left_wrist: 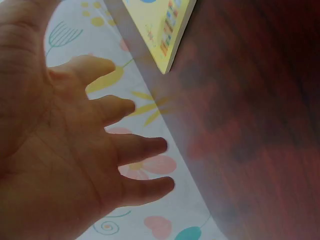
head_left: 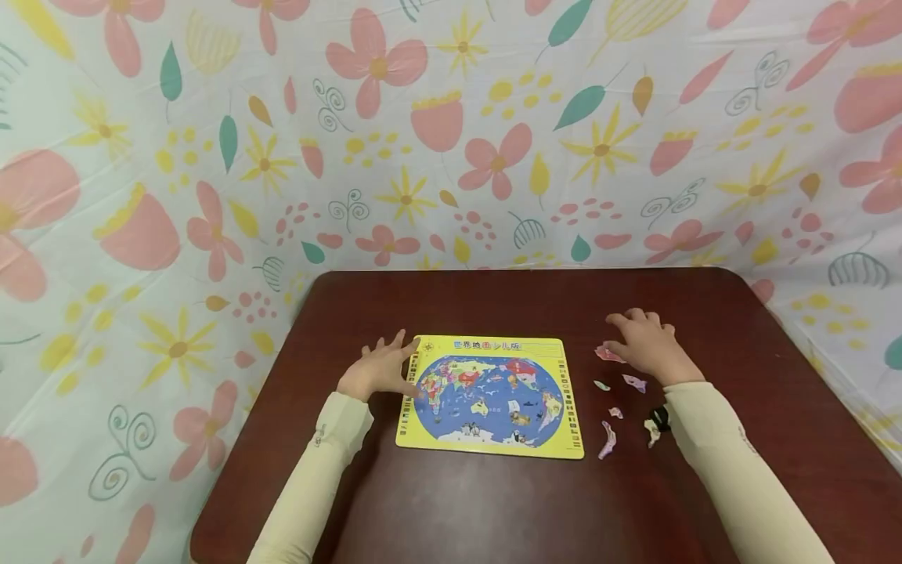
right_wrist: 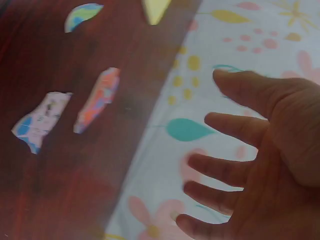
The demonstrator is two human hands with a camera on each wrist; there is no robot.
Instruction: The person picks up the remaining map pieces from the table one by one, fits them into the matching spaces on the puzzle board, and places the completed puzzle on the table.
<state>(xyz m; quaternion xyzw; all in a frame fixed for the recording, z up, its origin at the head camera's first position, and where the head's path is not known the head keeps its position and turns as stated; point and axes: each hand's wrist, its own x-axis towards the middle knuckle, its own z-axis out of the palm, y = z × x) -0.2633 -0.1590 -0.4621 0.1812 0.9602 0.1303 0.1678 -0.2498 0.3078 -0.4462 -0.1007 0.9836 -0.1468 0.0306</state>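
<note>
the dark brown table (head_left: 451, 509) has a rounded far edge across the middle of the frame, its left side slanting to the lower left, and bare wood runs from beneath the yellow board (head_left: 423, 440) to the bottom of the frame. another strip of wood lies between the board's top edge and the table's far edge, where a flower-printed cloth (head_left: 423, 157) rises to fill the upper frame. the board lies flat at centre. the left hand (head_left: 380, 368) is at its left edge, fingers and thumb spread wide, holding nothing; i cannot tell whether it touches. the right hand (head_left: 648, 345), right of centre, hovers partly over a red piece (head_left: 609, 354), its fingers spread apart and holding nothing. below it, beside the board's right edge, lie a small green piece (head_left: 602, 385), a purple-blue piece (head_left: 635, 383), a small pink piece (head_left: 616, 413), a long purple piece (head_left: 607, 440) and a pale yellow piece (head_left: 652, 432), all apart from one another. the right sleeve (head_left: 733, 462) bounds this group on the right. within the board's yellow border sits a blue oval map (head_left: 486, 407) with coloured continents.
</note>
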